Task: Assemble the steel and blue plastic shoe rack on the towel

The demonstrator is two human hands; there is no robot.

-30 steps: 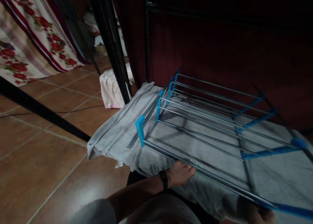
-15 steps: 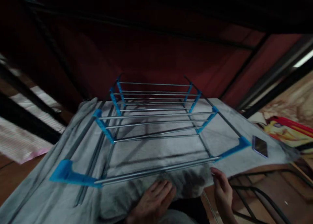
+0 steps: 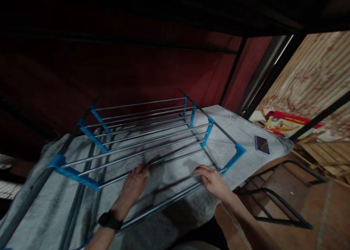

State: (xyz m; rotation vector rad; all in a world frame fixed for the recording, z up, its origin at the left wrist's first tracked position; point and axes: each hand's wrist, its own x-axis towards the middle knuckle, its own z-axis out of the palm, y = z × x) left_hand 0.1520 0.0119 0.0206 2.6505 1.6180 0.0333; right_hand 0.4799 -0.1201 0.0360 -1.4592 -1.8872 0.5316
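A folded metal drying rack with grey rods and blue plastic joints lies flat on a grey towel. My left hand, with a black watch on the wrist, reaches over the near rods and rests on a rod near the rack's middle. My right hand lies on the near rod close to the blue corner joint. Whether the fingers close around the rods I cannot tell in the dim light.
A phone lies on the towel at the right. A red and yellow box sits beyond it. A black wire frame stands on the tiled floor at right. Dark red fabric and black poles rise behind the rack.
The view has swung right. Both hands have come up from the towel's near edge onto the rack's rods, the left one reaching further in.
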